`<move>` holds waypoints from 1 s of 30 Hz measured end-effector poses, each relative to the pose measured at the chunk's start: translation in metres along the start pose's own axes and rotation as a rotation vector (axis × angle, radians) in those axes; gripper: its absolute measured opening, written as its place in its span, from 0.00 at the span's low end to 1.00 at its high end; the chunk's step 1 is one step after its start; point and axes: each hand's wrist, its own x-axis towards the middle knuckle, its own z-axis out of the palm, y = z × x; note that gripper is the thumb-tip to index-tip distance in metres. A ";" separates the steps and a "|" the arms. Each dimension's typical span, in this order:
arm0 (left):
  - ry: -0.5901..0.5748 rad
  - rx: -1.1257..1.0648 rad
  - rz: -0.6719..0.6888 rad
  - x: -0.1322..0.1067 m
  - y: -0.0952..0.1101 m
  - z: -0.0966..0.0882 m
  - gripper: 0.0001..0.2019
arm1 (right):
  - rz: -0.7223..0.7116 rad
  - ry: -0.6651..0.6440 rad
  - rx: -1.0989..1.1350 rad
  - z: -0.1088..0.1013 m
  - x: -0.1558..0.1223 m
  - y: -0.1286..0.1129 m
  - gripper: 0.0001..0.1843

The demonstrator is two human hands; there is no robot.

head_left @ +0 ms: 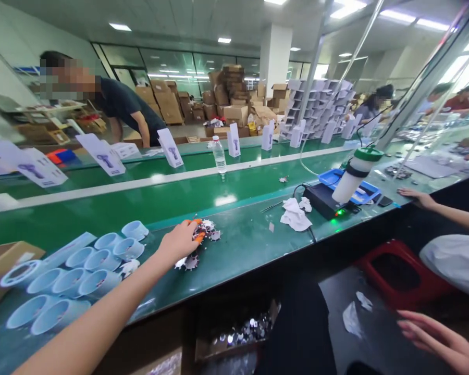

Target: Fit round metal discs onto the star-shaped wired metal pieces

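Note:
My left hand [182, 240] reaches over the green bench, with orange covers on the thumb and a fingertip. Its thumb and fingers close around part of a small heap of toothed metal discs [208, 228]. More of these toothed discs [190, 262] lie just below the hand. To its left stand several light-blue plastic cups [101, 259], tilted, some with small pieces inside. Low at the right, away from the bench top, my right hand [440, 338] has its fingers stretched out and nothing in them.
Behind the bench runs a green conveyor [242, 188] carrying white boxes [171, 148] and a water bottle [219, 155]. Crumpled tissue [295, 214], a black device [323, 200] and a green-lidded container [355, 174] sit rightward. A co-worker's hand [416, 197] rests farther right.

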 end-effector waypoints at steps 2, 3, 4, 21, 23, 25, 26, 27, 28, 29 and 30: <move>0.046 0.101 0.015 -0.008 0.002 -0.002 0.29 | 0.042 -0.181 0.083 -0.003 0.007 -0.037 0.29; 0.080 0.131 0.023 -0.012 0.001 -0.004 0.29 | 0.047 -0.231 0.091 -0.003 0.006 -0.053 0.30; 0.125 0.137 0.029 -0.016 0.000 -0.004 0.28 | 0.029 -0.246 0.077 -0.003 0.004 -0.068 0.31; 0.807 -0.100 0.153 -0.105 0.017 0.102 0.24 | -0.831 -0.223 -0.394 0.199 0.051 -0.280 0.18; 0.769 -0.058 0.089 -0.102 0.017 0.103 0.23 | -0.867 -0.232 -0.451 0.218 0.064 -0.294 0.19; 0.698 0.006 0.056 -0.102 0.016 0.104 0.21 | -0.898 -0.246 -0.481 0.228 0.072 -0.297 0.18; 0.668 0.034 0.041 -0.103 0.015 0.104 0.20 | -0.915 -0.249 -0.500 0.230 0.074 -0.295 0.17; 0.647 0.056 0.025 -0.103 0.015 0.104 0.20 | -0.930 -0.252 -0.517 0.231 0.076 -0.292 0.17; 0.634 0.069 0.011 -0.104 0.015 0.104 0.20 | -0.946 -0.255 -0.532 0.230 0.078 -0.288 0.17; 0.627 0.075 0.001 -0.105 0.016 0.103 0.20 | -0.961 -0.258 -0.545 0.227 0.080 -0.285 0.17; 0.618 0.076 -0.005 -0.105 0.017 0.102 0.20 | -0.975 -0.263 -0.555 0.224 0.082 -0.281 0.17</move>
